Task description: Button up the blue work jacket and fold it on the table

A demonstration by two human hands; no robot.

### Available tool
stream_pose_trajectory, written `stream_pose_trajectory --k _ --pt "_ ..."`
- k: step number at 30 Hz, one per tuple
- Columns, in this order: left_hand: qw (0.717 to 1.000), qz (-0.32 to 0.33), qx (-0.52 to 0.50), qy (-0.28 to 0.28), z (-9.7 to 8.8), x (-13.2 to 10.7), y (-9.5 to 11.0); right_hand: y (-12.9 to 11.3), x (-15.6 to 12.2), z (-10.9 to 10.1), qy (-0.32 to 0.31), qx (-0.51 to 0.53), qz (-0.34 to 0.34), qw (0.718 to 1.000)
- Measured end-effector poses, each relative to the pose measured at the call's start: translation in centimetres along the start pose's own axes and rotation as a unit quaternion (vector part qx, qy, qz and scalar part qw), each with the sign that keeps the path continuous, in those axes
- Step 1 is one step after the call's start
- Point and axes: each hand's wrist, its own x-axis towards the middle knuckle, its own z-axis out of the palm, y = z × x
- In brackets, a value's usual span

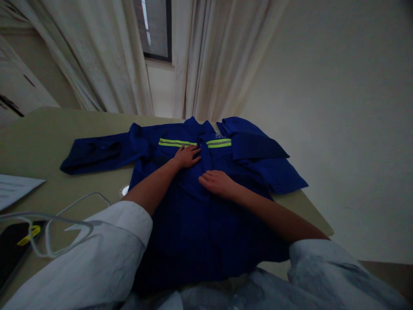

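A dark blue work shirt (200, 219) with yellow-green reflective stripes (177, 142) lies front-up on a beige table (48, 133). Its left sleeve (97, 153) stretches out to the left; the right sleeve (261, 159) is folded at the table's right edge. My left hand (187, 156) lies flat on the chest just below the stripes, fingers stretched out. My right hand (217, 182) rests on the shirt's front placket a little nearer me, fingers loosely bent and pressing on the cloth. Both of my sleeves are white and pushed up.
A white cable (67, 215) loops over the table at the left, beside a dark phone-like slab (13, 249) with a yellow tag and a sheet of paper (16, 187). Pale curtains (209, 60) and a window hang behind. The table's right edge drops to the floor.
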Motion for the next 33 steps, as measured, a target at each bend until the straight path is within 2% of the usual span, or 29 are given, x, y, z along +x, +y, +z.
stream_pose_trajectory --k 3,6,10,14,17,21,24,27,30,33 --pt "1.000 -0.010 0.015 -0.005 -0.2 -0.2 0.5 -3.1 -2.4 0.5 0.016 0.010 -0.012 1.000" --pt "0.999 -0.025 0.029 0.005 -0.7 -0.6 2.0 -4.6 -4.2 0.7 -0.002 0.032 0.027 0.999" --pt "0.999 -0.035 0.000 0.023 -0.7 -2.9 5.7 -4.1 -5.1 0.6 -0.029 0.116 0.089 0.989" --pt "0.999 -0.030 -0.019 -0.035 0.9 -6.6 8.0 -3.1 -4.3 1.0 -0.014 0.129 0.092 0.987" --pt "0.998 -0.032 -0.018 -0.053 1.7 -7.2 7.6 -2.6 -2.8 1.3 -0.013 0.105 0.102 0.989" --pt "0.996 -0.044 -0.012 -0.070 1.3 -4.6 6.0 -1.7 -0.3 1.2 -0.015 0.081 0.120 0.989" --pt "0.996 -0.039 -0.003 -0.077 1.0 -3.2 6.0 -1.5 0.5 1.2 -0.013 0.082 0.129 0.988" --pt "0.998 -0.026 -0.005 -0.062 1.7 -3.9 7.1 -2.4 -0.3 1.3 -0.001 0.069 0.105 0.992" --pt "0.999 -0.029 -0.008 -0.036 2.5 -5.5 8.0 -4.2 -1.9 1.1 0.010 0.054 0.062 0.997" --pt "0.999 -0.030 -0.012 -0.013 2.8 -6.4 8.5 -6.3 -3.9 0.4 0.002 0.061 0.053 0.997"
